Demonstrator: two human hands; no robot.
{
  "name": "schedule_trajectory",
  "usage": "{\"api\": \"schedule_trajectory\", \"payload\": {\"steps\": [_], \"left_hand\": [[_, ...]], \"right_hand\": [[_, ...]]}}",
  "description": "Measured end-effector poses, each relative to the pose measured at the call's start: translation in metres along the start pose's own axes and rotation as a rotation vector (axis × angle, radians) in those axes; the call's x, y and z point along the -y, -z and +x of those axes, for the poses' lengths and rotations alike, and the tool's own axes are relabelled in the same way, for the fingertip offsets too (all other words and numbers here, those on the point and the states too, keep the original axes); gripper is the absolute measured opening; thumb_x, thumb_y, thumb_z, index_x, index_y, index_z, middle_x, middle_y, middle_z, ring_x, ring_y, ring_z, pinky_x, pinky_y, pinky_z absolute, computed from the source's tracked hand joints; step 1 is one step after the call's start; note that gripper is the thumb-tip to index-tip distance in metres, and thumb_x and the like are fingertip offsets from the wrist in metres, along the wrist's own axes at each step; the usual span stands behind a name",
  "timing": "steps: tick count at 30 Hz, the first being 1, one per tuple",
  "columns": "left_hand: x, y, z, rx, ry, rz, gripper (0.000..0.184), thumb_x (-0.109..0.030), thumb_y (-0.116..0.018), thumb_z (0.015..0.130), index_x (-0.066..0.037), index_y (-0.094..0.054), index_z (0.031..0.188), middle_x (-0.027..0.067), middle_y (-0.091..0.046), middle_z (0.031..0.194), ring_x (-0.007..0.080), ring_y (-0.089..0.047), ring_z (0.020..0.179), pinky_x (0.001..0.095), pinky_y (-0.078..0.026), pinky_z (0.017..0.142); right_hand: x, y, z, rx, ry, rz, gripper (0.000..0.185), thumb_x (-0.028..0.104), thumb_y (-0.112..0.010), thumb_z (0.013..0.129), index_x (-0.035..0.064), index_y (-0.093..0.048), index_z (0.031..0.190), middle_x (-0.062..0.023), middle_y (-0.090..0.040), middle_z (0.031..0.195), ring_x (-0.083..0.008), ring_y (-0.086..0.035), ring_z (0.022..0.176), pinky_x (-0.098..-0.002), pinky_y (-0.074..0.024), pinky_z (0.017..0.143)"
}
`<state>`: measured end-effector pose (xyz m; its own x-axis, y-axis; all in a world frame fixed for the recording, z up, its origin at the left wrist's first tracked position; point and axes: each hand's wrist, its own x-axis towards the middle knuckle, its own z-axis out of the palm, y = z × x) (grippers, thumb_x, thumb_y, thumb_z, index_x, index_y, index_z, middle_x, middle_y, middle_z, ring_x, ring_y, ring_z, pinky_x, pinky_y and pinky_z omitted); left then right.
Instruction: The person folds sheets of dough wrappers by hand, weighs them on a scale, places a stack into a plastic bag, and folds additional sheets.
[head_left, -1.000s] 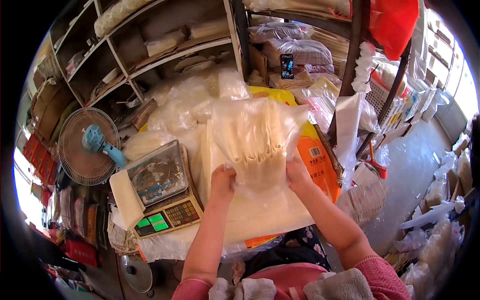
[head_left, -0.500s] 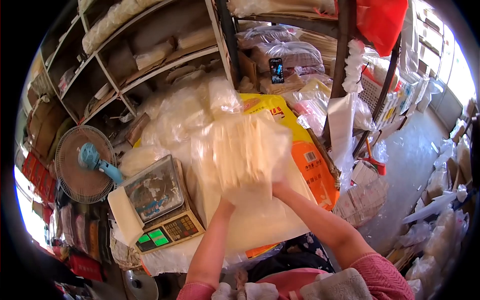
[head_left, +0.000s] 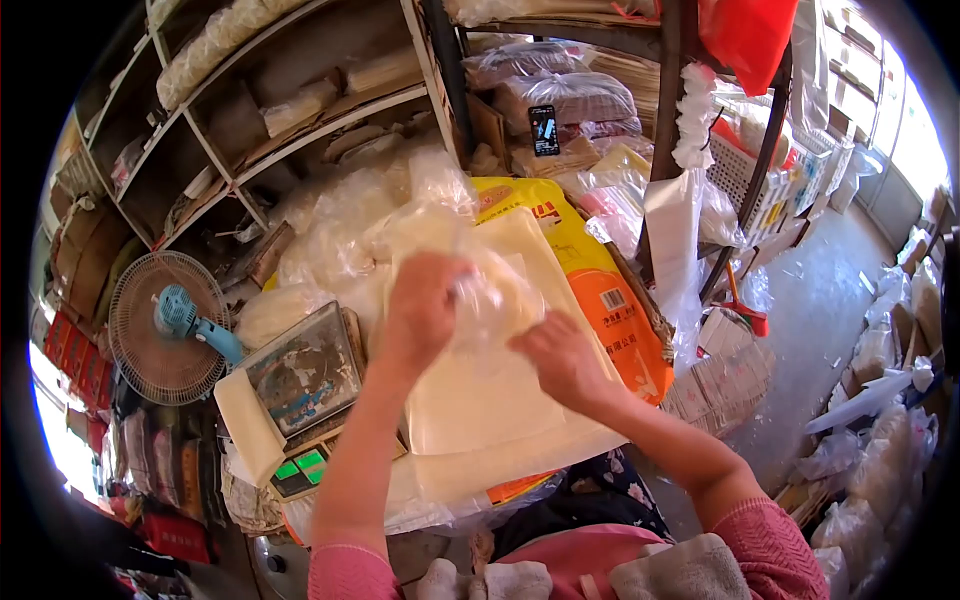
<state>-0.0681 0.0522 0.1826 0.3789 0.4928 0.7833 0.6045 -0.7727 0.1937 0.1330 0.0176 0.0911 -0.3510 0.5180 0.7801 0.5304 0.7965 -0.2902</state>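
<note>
The clear bag is bunched above the pale sheets, between my left hand and right hand. From here, both sets of fingers look curled, but blurred; I cannot tell whether they clamp it. Left of the sheets sits a scale, then a fan.

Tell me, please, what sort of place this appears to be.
Probably a small packing workshop or storeroom: a boxy electronic scale with a scuffed metal pan and green displays, a heap of clear plastic bags, and pale-edged shelves holding plastic-wrapped bundles.
</note>
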Motion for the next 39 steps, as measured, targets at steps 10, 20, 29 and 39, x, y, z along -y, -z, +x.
{"api": "schedule_trajectory", "payload": {"steps": [10,20,29,39], "left_hand": [[-0.094,-0.02,-0.117,0.059,-0.024,-0.044,0.038,0.011,-0.061,0.066,-0.007,-0.063,0.099,0.0067,-0.06,0.09,0.0255,-0.056,0.078,0.0388,-0.043,0.073],[-0.105,-0.024,-0.131,0.001,0.063,-0.029,0.041,0.011,-0.061,0.065,-0.006,-0.061,0.103,0.0051,-0.059,0.092,0.0246,-0.057,0.079,0.0381,-0.042,0.075],[-0.109,-0.022,-0.136,-0.025,0.146,-0.005,0.039,0.011,-0.06,0.065,-0.005,-0.062,0.101,0.0065,-0.06,0.092,0.0263,-0.056,0.082,0.039,-0.042,0.078],[-0.112,-0.022,-0.143,-0.039,0.189,-0.002,0.034,0.011,-0.06,0.067,-0.005,-0.063,0.097,0.0082,-0.06,0.09,0.0273,-0.057,0.083,0.0403,-0.044,0.081]], "right_hand": [[0.052,0.032,-0.049,0.252,-0.084,0.193,0.016,0.009,-0.065,0.078,0.003,-0.06,0.092,-0.0083,-0.055,0.071,-0.027,-0.056,0.07,-0.0374,-0.0448,0.069],[0.058,0.038,-0.053,0.306,-0.079,0.156,0.024,0.01,-0.064,0.079,0.0027,-0.061,0.101,-0.0085,-0.057,0.076,-0.0266,-0.057,0.075,-0.0369,-0.0449,0.075],[0.058,0.036,-0.061,0.317,-0.073,0.104,0.028,0.011,-0.063,0.08,0.0043,-0.061,0.107,-0.0077,-0.059,0.079,-0.0256,-0.057,0.08,-0.0399,-0.043,0.088],[0.058,0.049,-0.058,0.343,-0.088,-0.017,0.041,0.011,-0.06,0.076,0.0045,-0.057,0.117,-0.0098,-0.06,0.097,-0.025,-0.056,0.097,-0.0482,-0.0346,0.1]]}}
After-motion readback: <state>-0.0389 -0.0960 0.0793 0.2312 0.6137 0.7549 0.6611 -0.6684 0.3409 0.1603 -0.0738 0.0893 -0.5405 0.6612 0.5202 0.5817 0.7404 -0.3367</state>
